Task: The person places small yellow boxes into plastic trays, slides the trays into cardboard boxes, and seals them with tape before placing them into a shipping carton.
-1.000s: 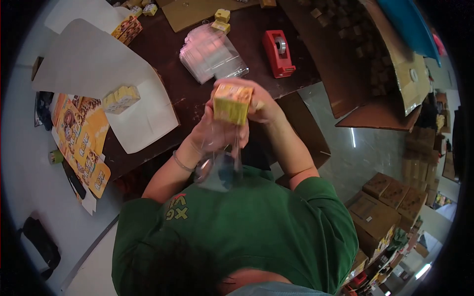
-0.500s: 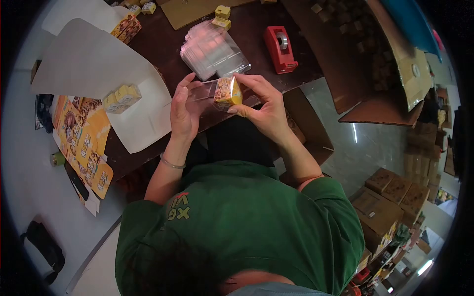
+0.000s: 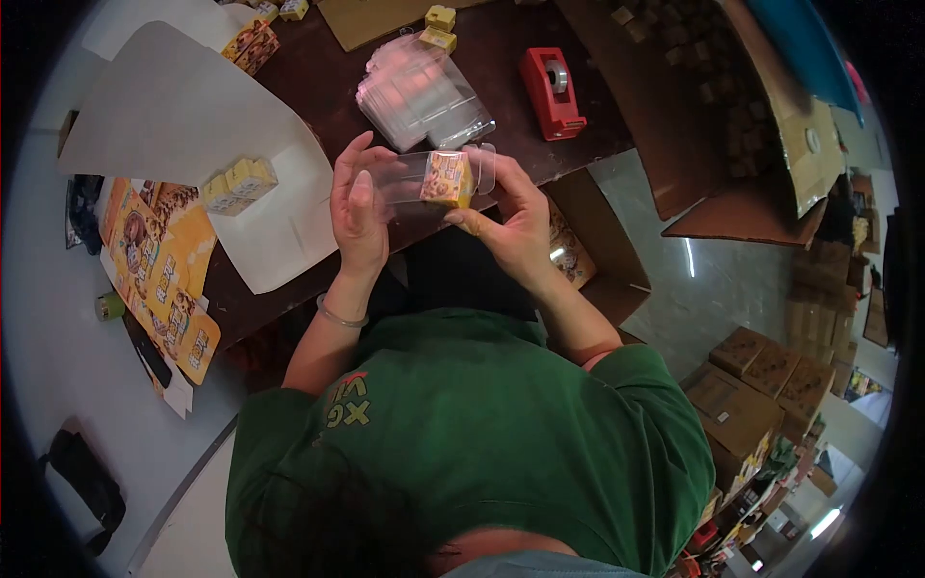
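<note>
A clear plastic box (image 3: 403,179) lies between my two hands over the table's near edge. Its left end is in my left hand (image 3: 360,220), the thumb and fingers curved around it. A small yellow printed box (image 3: 445,179) sits within the right part of the clear plastic. My right hand (image 3: 511,223) pinches the yellow box, thumb below and fingers behind. A transparent flap stands out at the right end, over my right fingers. Just beyond my hands is a stack of flat clear plastic boxes (image 3: 414,91).
A red tape dispenser (image 3: 554,93) stands right of the stack. Small yellow boxes (image 3: 239,187) sit on white card (image 3: 275,236) at left, near yellow printed cardboard (image 3: 159,265). A large open carton (image 3: 747,217) is at right, another carton (image 3: 612,250) below the table edge.
The yellow box now shows inside the clear plastic, and the plastic flap extends past it on the right. My right fingers have shifted slightly downward; my left hand stays around the plastic's left end.
</note>
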Demonstrator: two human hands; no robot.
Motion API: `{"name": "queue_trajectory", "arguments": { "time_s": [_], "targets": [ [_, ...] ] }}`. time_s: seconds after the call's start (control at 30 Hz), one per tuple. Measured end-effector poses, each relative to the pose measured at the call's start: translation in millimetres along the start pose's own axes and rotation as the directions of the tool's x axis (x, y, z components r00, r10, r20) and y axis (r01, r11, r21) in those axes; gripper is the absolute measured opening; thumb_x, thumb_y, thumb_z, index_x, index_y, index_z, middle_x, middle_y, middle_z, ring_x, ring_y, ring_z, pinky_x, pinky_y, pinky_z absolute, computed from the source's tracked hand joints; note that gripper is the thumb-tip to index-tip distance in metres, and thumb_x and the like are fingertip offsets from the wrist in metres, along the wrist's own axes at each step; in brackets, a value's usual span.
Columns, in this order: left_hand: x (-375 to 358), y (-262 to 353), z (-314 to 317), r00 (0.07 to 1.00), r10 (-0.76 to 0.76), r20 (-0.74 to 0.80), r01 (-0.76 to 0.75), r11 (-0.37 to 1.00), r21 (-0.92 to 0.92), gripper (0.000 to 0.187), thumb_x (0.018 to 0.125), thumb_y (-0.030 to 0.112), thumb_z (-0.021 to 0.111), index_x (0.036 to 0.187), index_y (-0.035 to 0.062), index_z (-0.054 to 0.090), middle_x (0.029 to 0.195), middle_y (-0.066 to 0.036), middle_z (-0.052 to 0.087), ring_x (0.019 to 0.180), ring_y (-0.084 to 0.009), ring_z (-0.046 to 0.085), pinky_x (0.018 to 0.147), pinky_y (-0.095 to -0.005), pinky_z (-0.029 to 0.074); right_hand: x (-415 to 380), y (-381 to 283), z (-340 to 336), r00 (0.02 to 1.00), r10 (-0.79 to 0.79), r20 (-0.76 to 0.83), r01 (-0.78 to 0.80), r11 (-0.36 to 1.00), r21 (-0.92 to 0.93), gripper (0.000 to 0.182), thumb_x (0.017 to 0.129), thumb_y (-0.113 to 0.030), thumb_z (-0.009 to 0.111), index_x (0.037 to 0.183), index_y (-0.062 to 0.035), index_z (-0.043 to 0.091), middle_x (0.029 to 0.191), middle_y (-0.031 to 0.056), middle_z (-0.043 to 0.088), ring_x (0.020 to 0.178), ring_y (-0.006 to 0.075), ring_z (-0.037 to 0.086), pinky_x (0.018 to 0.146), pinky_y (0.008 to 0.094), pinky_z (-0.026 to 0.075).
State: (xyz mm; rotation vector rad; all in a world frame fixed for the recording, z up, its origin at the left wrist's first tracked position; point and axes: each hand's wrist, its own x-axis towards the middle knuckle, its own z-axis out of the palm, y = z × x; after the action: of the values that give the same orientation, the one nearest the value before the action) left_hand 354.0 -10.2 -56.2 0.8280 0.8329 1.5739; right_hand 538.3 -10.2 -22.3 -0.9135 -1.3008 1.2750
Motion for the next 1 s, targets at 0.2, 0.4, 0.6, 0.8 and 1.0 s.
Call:
{"name": "queue_trajectory", "arguments": {
  "time_s": [0.2,0.4,0.6,0.8,1.0],
  "targets": [
    [-5.1,3.5,-14.2,0.999,-0.033,0.01,0.032,0.992,0.12,0.048,0.098,0.029,0.051,0.137,0.0017,0.045,0.118,-0.009,0.056,0.104,-0.0169,0.058,0.089,-0.032,0.052,-1.0,13.8,-4.3,0.968,-0.23,0.101,0.251,0.882,-0.4,0.06,0.07,-0.01,0.085,0.125,-0.003,0.062,0.119,0.0144,0.063,0.112,0.029,0.061,0.095,0.0364,0.048],
    [-8.8,-5.0,-11.3,0.978,-0.029,0.205,-0.027,0.965,0.263,0.048,0.104,0.035,0.041,0.138,0.0013,0.043,0.115,-0.007,0.055,0.105,-0.0141,0.056,0.089,-0.0255,0.047,-19.5,23.3,0.6,0.946,-0.161,0.282,0.26,0.896,-0.361,0.044,0.077,-0.01,0.081,0.117,-0.0008,0.066,0.116,0.0139,0.068,0.108,0.0253,0.064,0.092,0.0342,0.049],
    [-28.7,-11.9,-0.8,0.969,-0.169,0.183,0.145,0.98,0.139,0.061,0.105,0.041,0.029,0.153,0.0044,0.022,0.14,-0.015,0.044,0.121,-0.0195,0.052,0.105,-0.0321,0.04,-3.2,-2.7,-20.0,0.857,0.144,0.495,0.005,0.958,-0.288,0.036,0.09,-0.009,0.068,0.126,-0.0071,0.064,0.126,0.0119,0.065,0.121,0.026,0.058,0.102,0.0355,0.044],
    [-4.5,-14.1,-37.0,0.491,-0.66,0.568,0.714,0.679,0.172,0.093,0.08,0.022,0.08,0.151,0.001,0.024,0.14,-0.013,0.05,0.127,-0.0191,0.05,0.106,-0.0324,0.04,70.4,-22.2,-51.5,0.362,0.221,0.906,0.044,0.966,-0.253,0.031,0.085,-0.002,0.07,0.115,0.0001,0.067,0.119,0.0145,0.067,0.11,0.0247,0.063,0.096,0.0365,0.049],
    [-6.7,-67.4,-21.6,0.949,-0.009,0.316,-0.237,0.641,0.73,0.055,0.075,0.001,0.076,0.122,0.0038,0.048,0.12,-0.014,0.059,0.118,-0.0259,0.058,0.103,-0.0377,0.044,262.3,27.3,-138.4,0.959,0.223,0.173,-0.121,0.878,-0.463,0.036,0.088,-0.015,0.068,0.12,0.0021,0.063,0.114,0.0111,0.068,0.104,0.0205,0.065,0.094,0.0328,0.049]
  ]
}}
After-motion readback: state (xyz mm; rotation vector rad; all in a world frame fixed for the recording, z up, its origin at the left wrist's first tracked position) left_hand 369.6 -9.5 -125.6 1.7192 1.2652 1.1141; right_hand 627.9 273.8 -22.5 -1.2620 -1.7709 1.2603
